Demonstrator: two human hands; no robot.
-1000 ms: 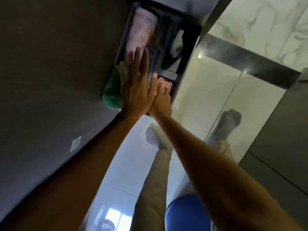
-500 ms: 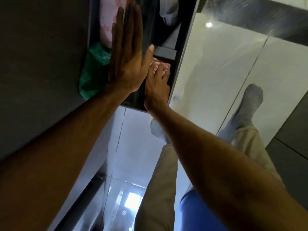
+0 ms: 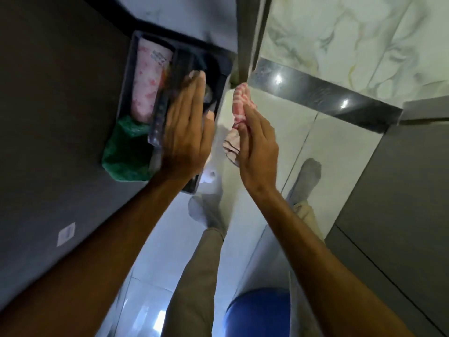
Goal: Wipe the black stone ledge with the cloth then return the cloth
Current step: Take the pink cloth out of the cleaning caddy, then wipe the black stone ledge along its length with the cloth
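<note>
My right hand (image 3: 257, 144) holds a pink-and-white striped cloth (image 3: 240, 103) just right of a dark open drawer (image 3: 128, 76), above the glossy floor. The cloth's loose end hangs below my fingers. My left hand (image 3: 187, 132) lies flat, fingers together, on the drawer's front edge, holding nothing. The black stone ledge (image 3: 323, 98) runs as a glossy dark strip from the upper middle to the right, under a marble wall, a short way beyond the cloth.
In the drawer lie a pink patterned roll (image 3: 148, 86) and a green cloth (image 3: 126, 152). A dark cabinet face (image 3: 48, 117) fills the left. My socked feet (image 3: 206, 212) stand on white glossy tiles. A grey panel (image 3: 401, 190) sits at right.
My right hand has drawn the striped cloth out of the drawer and moved right, clear of it. My left hand has stayed flat on the drawer.
</note>
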